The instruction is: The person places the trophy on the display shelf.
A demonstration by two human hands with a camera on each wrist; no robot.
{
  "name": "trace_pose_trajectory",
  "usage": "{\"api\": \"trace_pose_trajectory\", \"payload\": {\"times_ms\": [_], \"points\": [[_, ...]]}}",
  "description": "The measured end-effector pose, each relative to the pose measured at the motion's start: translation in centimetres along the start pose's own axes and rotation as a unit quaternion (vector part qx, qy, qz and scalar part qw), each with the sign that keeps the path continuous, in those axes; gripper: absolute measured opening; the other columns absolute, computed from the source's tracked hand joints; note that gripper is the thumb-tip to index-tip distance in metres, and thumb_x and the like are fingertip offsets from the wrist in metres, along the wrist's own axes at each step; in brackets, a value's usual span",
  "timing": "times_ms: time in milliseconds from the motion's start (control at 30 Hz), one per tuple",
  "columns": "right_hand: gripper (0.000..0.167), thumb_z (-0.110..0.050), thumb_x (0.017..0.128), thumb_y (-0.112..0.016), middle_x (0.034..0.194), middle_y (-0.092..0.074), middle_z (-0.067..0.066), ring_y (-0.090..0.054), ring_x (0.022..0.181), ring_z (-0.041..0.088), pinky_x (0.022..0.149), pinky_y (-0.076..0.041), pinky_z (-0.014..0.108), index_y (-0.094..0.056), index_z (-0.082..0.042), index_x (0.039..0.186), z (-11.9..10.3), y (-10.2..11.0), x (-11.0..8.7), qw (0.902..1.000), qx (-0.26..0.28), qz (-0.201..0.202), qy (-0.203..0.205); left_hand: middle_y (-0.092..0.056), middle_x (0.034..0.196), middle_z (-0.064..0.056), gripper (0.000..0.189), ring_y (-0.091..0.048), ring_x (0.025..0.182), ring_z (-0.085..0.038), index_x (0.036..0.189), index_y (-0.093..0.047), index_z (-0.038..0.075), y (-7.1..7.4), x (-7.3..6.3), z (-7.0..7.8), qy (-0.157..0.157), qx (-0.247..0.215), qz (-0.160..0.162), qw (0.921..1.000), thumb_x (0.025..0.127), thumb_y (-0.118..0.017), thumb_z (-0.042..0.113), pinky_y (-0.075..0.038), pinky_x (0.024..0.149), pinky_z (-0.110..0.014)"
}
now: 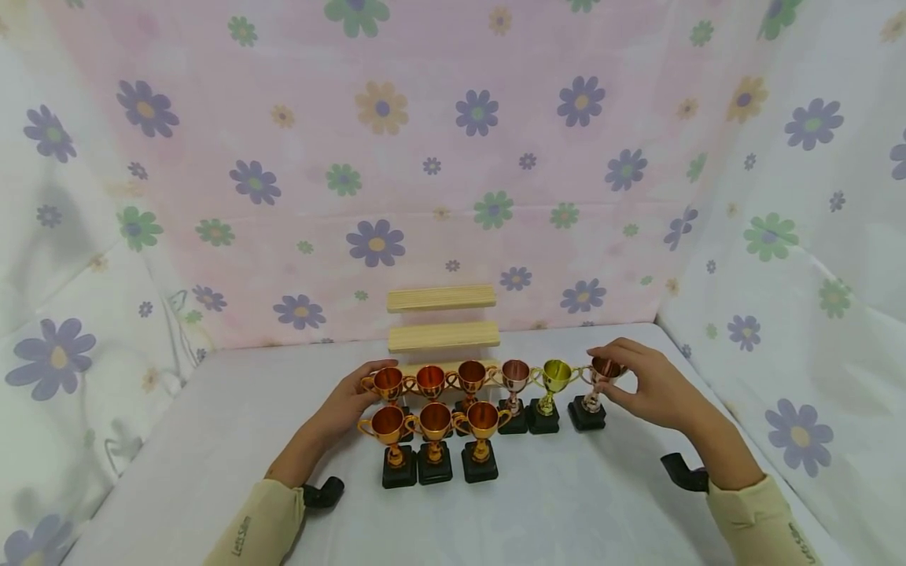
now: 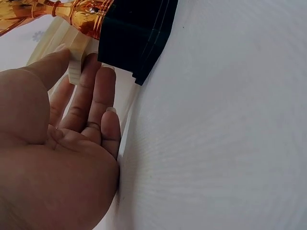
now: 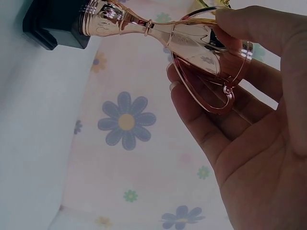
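My right hand point(image 1: 640, 381) grips a rose-gold trophy point(image 1: 591, 404) by its cup, thumb on one side and fingers around the other. In the right wrist view the trophy's stem and black base point(image 3: 57, 24) stick out beyond the hand. My left hand point(image 1: 357, 398) is at the left end of the trophy rows, next to an orange-gold trophy point(image 1: 388, 380). Its fingers point(image 2: 103, 91) stretch out behind a trophy's black base point(image 2: 132, 36), with the thumb at the wooden stand point(image 2: 79, 43).
Left of the held trophy stand a yellow-gold trophy point(image 1: 556, 377) and another rose-gold one point(image 1: 515, 377). Several orange-gold trophies are in two rows, including a front one point(image 1: 481, 424). A stepped wooden stand point(image 1: 443, 336) rises behind, before a flowered cloth backdrop point(image 1: 439, 165).
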State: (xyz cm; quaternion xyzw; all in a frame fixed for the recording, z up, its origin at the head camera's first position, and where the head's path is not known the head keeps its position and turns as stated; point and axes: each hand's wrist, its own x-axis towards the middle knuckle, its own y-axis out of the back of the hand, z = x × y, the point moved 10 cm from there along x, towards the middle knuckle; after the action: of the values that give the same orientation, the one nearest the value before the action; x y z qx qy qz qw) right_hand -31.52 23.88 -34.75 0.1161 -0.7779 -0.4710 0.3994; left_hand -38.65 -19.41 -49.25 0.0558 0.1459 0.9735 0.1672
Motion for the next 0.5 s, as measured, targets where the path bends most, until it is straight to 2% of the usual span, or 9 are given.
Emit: {"api": "trace_pose_trajectory", "payload": {"times_ms": [233, 500], "points": [[0.054, -0.003, 0.083, -0.088, 0.111, -0.068, -0.005, -0.061, 0.090, 0.005, 0.074, -0.056, 0.026, -0.070, -0.007, 0.133, 0.1, 0.5, 0.0, 0.9998, -0.010, 0.010, -0.010, -0.070, 0.134, -0.007, 0.052, -0.064, 0.127, -0.019, 0.160, -0.047, 0.013, 0.0, 0.0, -0.1, -0.002, 0.001, -0.002, 1.0000, 0.108, -0.057, 0.008, -0.031, 0.121, -0.063], [0.053, 0.000, 0.082, -0.087, 0.109, -0.068, -0.006, -0.061, 0.089, 0.005, 0.075, -0.053, 0.023, -0.071, -0.006, 0.132, -0.1, 1.5, 0.5, 0.9997, -0.011, 0.021, -0.002, -0.070, 0.135, -0.009, 0.053, -0.063, 0.127, -0.019, 0.159, -0.047, 0.013, 0.0, 0.1, -0.2, 0.001, -0.011, -0.004, 0.9999, 0.108, -0.057, 0.006, -0.030, 0.122, -0.061]]}}
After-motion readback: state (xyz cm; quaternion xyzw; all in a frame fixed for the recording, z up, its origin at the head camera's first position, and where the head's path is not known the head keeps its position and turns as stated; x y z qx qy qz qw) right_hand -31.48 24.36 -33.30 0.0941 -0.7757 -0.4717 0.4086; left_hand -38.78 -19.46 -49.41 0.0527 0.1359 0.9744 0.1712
